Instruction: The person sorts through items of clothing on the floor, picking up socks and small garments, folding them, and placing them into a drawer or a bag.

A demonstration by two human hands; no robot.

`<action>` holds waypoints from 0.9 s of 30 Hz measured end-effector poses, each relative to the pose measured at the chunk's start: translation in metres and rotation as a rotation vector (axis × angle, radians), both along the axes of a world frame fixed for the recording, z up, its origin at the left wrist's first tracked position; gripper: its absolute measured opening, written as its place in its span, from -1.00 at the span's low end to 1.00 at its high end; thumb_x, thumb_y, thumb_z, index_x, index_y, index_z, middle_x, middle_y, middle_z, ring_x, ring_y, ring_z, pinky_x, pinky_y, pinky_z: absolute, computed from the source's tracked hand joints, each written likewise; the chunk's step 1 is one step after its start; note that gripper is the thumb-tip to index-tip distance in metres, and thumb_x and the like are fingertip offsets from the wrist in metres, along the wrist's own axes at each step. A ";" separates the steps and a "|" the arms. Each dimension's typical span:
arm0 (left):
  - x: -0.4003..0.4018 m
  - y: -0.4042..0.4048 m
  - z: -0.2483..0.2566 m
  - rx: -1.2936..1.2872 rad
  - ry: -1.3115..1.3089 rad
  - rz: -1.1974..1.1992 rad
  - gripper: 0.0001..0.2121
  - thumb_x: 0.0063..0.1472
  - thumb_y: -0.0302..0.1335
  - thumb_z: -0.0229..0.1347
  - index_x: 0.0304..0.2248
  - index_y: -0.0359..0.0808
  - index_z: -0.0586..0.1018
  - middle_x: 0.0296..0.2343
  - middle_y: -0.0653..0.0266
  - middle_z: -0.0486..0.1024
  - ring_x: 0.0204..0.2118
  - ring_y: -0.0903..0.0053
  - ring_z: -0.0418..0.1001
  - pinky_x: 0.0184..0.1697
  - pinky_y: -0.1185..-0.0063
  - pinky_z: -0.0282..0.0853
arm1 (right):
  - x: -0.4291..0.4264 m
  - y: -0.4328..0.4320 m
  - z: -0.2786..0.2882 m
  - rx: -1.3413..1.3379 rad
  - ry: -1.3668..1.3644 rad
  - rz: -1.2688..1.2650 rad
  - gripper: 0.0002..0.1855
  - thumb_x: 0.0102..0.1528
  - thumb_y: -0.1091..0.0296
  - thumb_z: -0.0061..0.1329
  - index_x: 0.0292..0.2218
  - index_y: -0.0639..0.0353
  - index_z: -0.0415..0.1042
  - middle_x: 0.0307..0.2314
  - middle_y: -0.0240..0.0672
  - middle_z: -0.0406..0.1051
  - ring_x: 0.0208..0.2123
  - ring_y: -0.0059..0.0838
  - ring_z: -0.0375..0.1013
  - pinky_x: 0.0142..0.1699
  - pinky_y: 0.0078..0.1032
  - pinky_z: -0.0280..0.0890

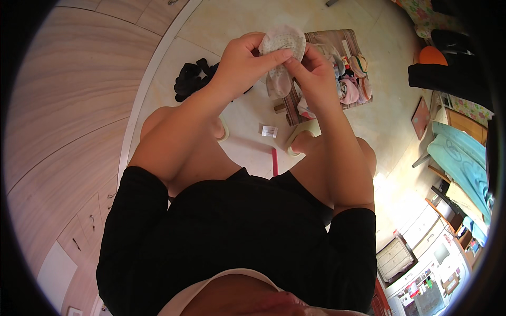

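A pale sock with small dots on its sole [282,43] is stretched between my two hands, its lower part hanging free. My left hand [253,61] grips its left side, thumb across the dotted face. On the other side, my right hand [314,73] pinches it between thumb and fingers. Just beyond and to the right, a low stool with a striped cover [291,106] bears several folded or rolled socks, among them a pink one [349,91]. Dark crumpled cloth [189,81] lies on the floor at the left, partly behind my left forearm.
A small white paper with writing [269,131] lies on the tiled floor between my feet. Nearer me is a red bar [275,162]. Wooden cabinet doors [75,79] line the left side. Light-blue cloth [454,154] hangs at the right, near a small drawer unit [395,258].
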State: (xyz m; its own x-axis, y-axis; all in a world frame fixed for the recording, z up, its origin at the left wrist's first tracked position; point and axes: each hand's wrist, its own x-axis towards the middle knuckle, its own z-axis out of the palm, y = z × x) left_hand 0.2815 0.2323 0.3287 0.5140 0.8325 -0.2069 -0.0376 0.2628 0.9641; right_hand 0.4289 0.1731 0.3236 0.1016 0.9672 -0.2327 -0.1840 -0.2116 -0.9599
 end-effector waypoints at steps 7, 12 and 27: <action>0.001 0.006 -0.006 -0.191 -0.145 0.028 -0.73 0.04 -0.32 0.13 -0.36 -0.35 0.47 -0.48 0.31 0.48 -0.50 0.70 0.42 -0.44 0.68 0.36 | 0.005 0.002 -0.001 -0.002 0.423 0.071 -0.55 0.11 0.19 -0.17 -0.06 0.32 0.20 -0.20 -0.31 0.31 -0.21 -0.57 0.32 -0.13 -0.63 0.23; 0.000 0.011 -0.006 -0.397 -0.324 0.036 -0.69 0.18 -0.21 -0.07 -0.23 -0.28 0.39 -0.40 0.32 0.45 -0.42 0.59 0.45 -0.36 0.65 0.38 | -0.001 -0.002 0.010 -0.146 0.409 0.122 -0.58 0.07 0.33 -0.09 -0.07 0.34 0.20 -0.27 -0.33 0.36 -0.27 -0.60 0.36 -0.15 -0.64 0.24; -0.003 0.021 -0.008 -0.552 -0.377 0.113 -0.61 0.02 -0.48 0.15 -0.14 -0.36 0.33 -0.46 0.29 0.40 -0.44 0.61 0.40 -0.43 0.66 0.36 | 0.008 0.006 -0.015 0.000 0.267 -0.264 -0.77 0.11 0.33 -0.16 -0.24 0.28 0.29 -0.45 -0.47 0.34 -0.41 -0.73 0.27 -0.28 -0.73 0.19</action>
State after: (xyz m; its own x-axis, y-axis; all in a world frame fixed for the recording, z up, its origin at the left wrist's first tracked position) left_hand 0.2783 0.2535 0.3207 0.5503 0.7094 -0.4403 -0.4016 0.6872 0.6053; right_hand 0.4372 0.1792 0.3085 0.2832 0.9159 -0.2844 -0.4764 -0.1230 -0.8706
